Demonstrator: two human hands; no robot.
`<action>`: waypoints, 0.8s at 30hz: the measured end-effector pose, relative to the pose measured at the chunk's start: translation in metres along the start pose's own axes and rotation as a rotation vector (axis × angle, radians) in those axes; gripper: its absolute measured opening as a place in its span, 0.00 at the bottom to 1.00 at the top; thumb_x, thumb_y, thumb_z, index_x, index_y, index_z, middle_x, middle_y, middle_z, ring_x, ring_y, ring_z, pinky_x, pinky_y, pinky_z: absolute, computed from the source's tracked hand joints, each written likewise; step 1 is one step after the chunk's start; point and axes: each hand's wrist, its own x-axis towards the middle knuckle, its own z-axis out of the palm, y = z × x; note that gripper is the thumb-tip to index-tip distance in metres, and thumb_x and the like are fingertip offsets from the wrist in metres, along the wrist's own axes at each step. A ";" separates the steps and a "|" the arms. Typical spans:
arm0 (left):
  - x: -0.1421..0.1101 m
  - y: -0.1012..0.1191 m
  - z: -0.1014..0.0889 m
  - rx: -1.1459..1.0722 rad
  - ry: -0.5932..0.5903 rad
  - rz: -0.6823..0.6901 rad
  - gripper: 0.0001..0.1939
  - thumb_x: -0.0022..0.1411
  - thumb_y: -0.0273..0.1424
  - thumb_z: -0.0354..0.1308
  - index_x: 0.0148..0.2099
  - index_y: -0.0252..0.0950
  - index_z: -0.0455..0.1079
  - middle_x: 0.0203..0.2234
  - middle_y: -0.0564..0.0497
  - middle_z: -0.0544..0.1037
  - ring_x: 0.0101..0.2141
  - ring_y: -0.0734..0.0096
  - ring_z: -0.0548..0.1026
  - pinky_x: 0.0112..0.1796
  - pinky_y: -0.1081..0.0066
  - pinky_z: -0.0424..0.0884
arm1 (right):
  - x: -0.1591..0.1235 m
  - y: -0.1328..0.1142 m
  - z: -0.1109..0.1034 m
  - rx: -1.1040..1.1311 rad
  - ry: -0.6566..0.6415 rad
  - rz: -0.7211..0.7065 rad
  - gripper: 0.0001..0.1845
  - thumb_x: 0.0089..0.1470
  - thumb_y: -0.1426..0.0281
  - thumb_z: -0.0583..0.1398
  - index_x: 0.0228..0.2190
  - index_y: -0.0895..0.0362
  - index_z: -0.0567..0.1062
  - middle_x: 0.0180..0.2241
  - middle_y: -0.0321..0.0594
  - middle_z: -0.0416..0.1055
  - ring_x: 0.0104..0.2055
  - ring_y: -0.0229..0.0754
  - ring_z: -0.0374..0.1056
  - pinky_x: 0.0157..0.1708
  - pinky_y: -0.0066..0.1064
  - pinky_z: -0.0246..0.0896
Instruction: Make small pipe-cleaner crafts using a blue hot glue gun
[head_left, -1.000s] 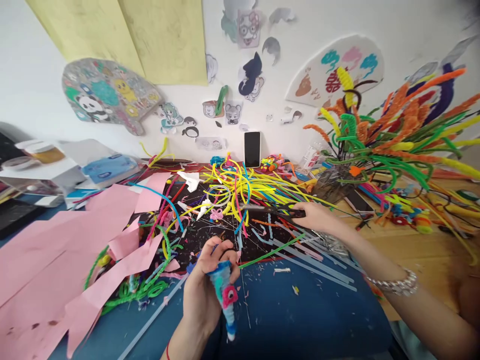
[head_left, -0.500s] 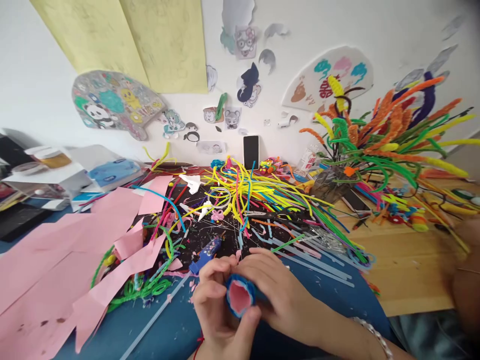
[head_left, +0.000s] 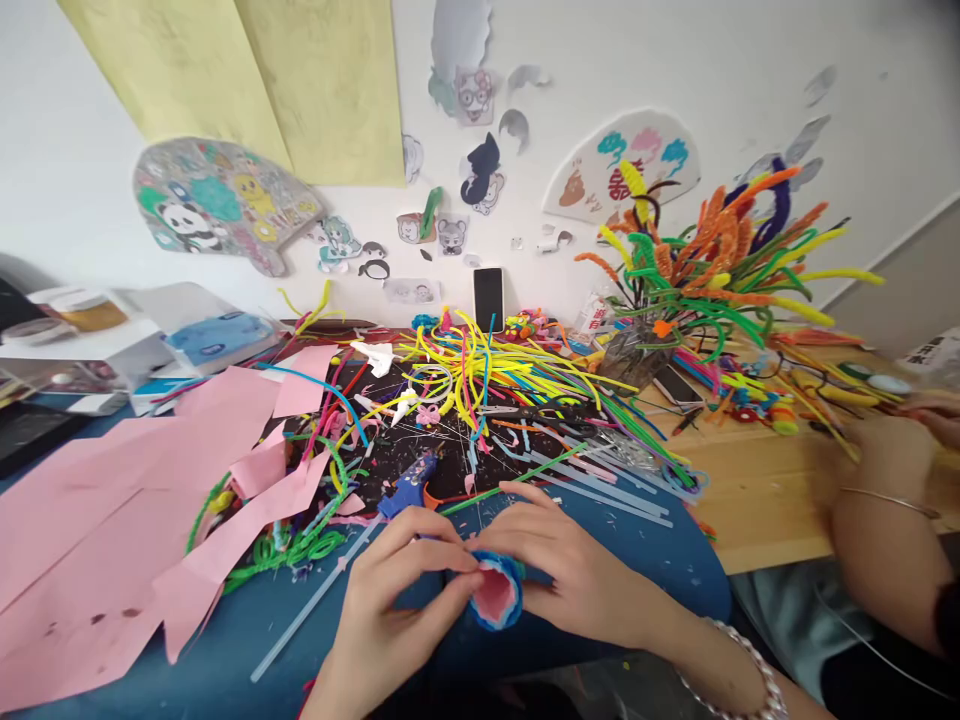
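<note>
A small tube (head_left: 495, 592), blue and fuzzy outside with a pink lining, stands between my hands with its open end facing me. My left hand (head_left: 409, 590) pinches the left side of its rim between thumb and fingers. My right hand (head_left: 574, 570) is curled around the right side, and its fingertips behind the tube are partly hidden. Just beyond my left hand lies a blue glue gun (head_left: 411, 487), a long translucent glue stick (head_left: 315, 600) reaching from its back toward me. A green pipe cleaner (head_left: 517, 482) lies beyond my fingers.
Torn pink paper (head_left: 97, 540) covers the left side. Yellow pipe cleaners (head_left: 502, 365) pile at the back, with glue sticks (head_left: 600, 490) in front. A vase (head_left: 637, 355) of pipe cleaners stands right, near another person's hand (head_left: 885, 470). A phone (head_left: 489, 298) leans on the wall.
My left hand has shifted from cupping the tube's left side to pinching its rim. The view has turned slightly right, showing more of the other person's arm.
</note>
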 end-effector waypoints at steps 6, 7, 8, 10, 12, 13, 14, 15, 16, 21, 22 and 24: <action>-0.002 0.018 -0.005 0.414 -0.118 0.141 0.08 0.64 0.18 0.55 0.43 0.34 0.66 0.36 0.48 0.72 0.37 0.69 0.70 0.39 0.69 0.68 | -0.006 -0.012 0.009 -0.137 0.051 0.002 0.14 0.62 0.68 0.58 0.48 0.59 0.70 0.39 0.41 0.76 0.43 0.42 0.71 0.59 0.46 0.53; -0.003 0.020 -0.003 0.444 -0.133 0.117 0.07 0.65 0.19 0.53 0.42 0.34 0.65 0.35 0.48 0.72 0.36 0.68 0.70 0.38 0.68 0.68 | -0.006 -0.014 0.012 -0.182 0.084 -0.013 0.13 0.62 0.69 0.57 0.48 0.59 0.71 0.39 0.41 0.76 0.42 0.42 0.72 0.57 0.46 0.55; -0.003 0.022 -0.001 0.462 -0.139 0.083 0.06 0.65 0.19 0.51 0.40 0.35 0.64 0.34 0.48 0.71 0.35 0.67 0.69 0.37 0.67 0.67 | -0.006 -0.014 0.015 -0.234 0.127 -0.033 0.12 0.62 0.70 0.57 0.48 0.60 0.71 0.38 0.41 0.76 0.40 0.42 0.71 0.56 0.45 0.57; -0.005 0.025 0.007 0.462 -0.121 -0.016 0.08 0.67 0.20 0.47 0.37 0.36 0.61 0.31 0.49 0.70 0.32 0.67 0.68 0.34 0.66 0.67 | -0.006 -0.015 0.021 -0.355 0.213 -0.063 0.12 0.62 0.75 0.54 0.47 0.61 0.71 0.36 0.42 0.76 0.38 0.43 0.71 0.54 0.45 0.59; -0.008 0.027 0.015 0.406 -0.086 -0.123 0.09 0.68 0.21 0.44 0.36 0.37 0.59 0.30 0.49 0.68 0.31 0.66 0.67 0.32 0.67 0.66 | -0.007 -0.015 0.026 -0.475 0.265 -0.074 0.14 0.60 0.78 0.53 0.47 0.63 0.72 0.35 0.43 0.76 0.37 0.44 0.70 0.53 0.45 0.60; -0.009 0.028 0.019 0.364 -0.073 -0.170 0.09 0.69 0.22 0.43 0.36 0.38 0.58 0.30 0.50 0.68 0.31 0.66 0.67 0.32 0.67 0.66 | -0.007 -0.015 0.028 -0.530 0.279 -0.077 0.16 0.59 0.79 0.52 0.47 0.64 0.72 0.34 0.44 0.76 0.37 0.44 0.70 0.53 0.45 0.61; -0.010 0.028 0.022 0.322 -0.062 -0.217 0.09 0.69 0.23 0.42 0.36 0.38 0.58 0.29 0.50 0.67 0.30 0.67 0.67 0.32 0.67 0.65 | -0.008 -0.016 0.029 -0.580 0.289 -0.080 0.17 0.59 0.80 0.52 0.48 0.65 0.72 0.34 0.44 0.76 0.37 0.45 0.70 0.53 0.45 0.61; -0.011 0.029 0.025 0.286 -0.055 -0.262 0.09 0.70 0.24 0.41 0.35 0.39 0.57 0.29 0.51 0.67 0.30 0.67 0.67 0.32 0.68 0.65 | -0.008 -0.016 0.031 -0.622 0.297 -0.084 0.17 0.58 0.81 0.52 0.48 0.65 0.72 0.34 0.45 0.76 0.37 0.45 0.70 0.53 0.45 0.61; -0.012 0.030 0.027 0.260 -0.048 -0.301 0.10 0.70 0.25 0.41 0.35 0.39 0.57 0.29 0.51 0.66 0.30 0.67 0.67 0.32 0.68 0.65 | -0.009 -0.016 0.031 -0.656 0.305 -0.089 0.18 0.58 0.81 0.52 0.48 0.66 0.72 0.34 0.45 0.76 0.37 0.45 0.70 0.53 0.45 0.61; -0.017 0.046 0.021 0.116 -0.104 -0.439 0.11 0.71 0.31 0.41 0.34 0.40 0.58 0.28 0.53 0.67 0.29 0.68 0.67 0.32 0.70 0.64 | -0.012 -0.008 0.028 -0.712 0.339 -0.067 0.18 0.60 0.81 0.51 0.51 0.66 0.69 0.36 0.47 0.76 0.38 0.46 0.71 0.53 0.47 0.61; -0.018 0.052 0.017 0.069 -0.123 -0.464 0.12 0.70 0.32 0.41 0.33 0.41 0.57 0.27 0.53 0.67 0.28 0.69 0.66 0.31 0.71 0.64 | -0.014 -0.004 0.026 -0.698 0.356 -0.044 0.18 0.60 0.80 0.52 0.52 0.65 0.69 0.36 0.47 0.76 0.38 0.47 0.71 0.52 0.48 0.62; -0.021 0.061 0.007 0.024 -0.086 -0.476 0.13 0.70 0.32 0.41 0.30 0.41 0.56 0.24 0.55 0.66 0.26 0.69 0.65 0.27 0.71 0.61 | -0.017 0.003 0.020 -0.637 0.409 0.012 0.17 0.60 0.78 0.54 0.51 0.62 0.69 0.37 0.46 0.76 0.38 0.47 0.71 0.52 0.50 0.62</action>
